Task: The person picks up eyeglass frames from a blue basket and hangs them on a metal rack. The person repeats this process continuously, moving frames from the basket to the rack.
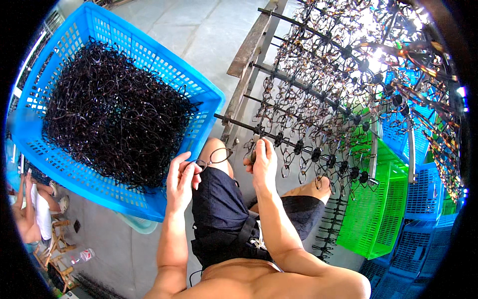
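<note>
My left hand [180, 180] pinches a dark eyeglass frame [209, 163] by one end, with its round rims held out over my lap. My right hand [264, 162] is closed with its fingers curled, just below the near end of a black rod [239, 124]. What sits inside the right fingers, if anything, is mostly hidden. To my left, a large blue basket [213, 94] holds a tangled heap of dark eyeglass frames [114, 114]. On my right, rows of eyeglass frames [294, 112] hang from black rods on a rack.
The rack's wooden bar [249, 45] stands ahead of me. Green crates [371, 214] and stacked blue crates [423, 194] are at the right. Another person [30, 214] sits at the lower left, near a wooden stool [55, 244] and a plastic bottle [83, 256] on the floor.
</note>
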The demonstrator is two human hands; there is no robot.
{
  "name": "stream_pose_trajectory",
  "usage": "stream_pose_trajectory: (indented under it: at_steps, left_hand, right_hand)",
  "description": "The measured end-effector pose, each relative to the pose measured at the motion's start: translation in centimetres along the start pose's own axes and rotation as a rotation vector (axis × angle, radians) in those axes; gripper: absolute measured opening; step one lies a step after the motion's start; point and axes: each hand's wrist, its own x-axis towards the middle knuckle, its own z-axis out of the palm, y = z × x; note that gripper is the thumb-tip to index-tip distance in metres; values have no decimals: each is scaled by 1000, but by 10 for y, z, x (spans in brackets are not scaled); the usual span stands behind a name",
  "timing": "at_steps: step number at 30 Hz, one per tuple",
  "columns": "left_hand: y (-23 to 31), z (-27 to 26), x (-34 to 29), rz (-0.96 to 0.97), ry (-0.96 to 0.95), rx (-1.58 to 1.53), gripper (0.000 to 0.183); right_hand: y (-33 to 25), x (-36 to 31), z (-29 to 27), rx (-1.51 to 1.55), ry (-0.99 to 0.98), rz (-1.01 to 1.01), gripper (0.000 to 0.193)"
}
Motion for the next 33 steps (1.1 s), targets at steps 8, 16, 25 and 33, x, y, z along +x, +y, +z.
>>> stream_pose_trajectory:
  at_steps: [8, 16, 25, 33]
  left_hand:
    - [3, 6, 4, -33, 21, -107, 20]
    - [9, 6, 12, -97, 58, -316, 18]
    - [15, 3, -2, -238, -99, -136, 15]
    - [11, 22, 2, -70, -580, 186, 18]
  right_hand:
    - [7, 16, 4, 170, 75, -38, 28]
    - [27, 32, 6, 275, 91, -218, 27]
    - [26, -8, -23, -282, 16, -470, 43]
    - [10, -50, -64, -420, -939, 236, 28]
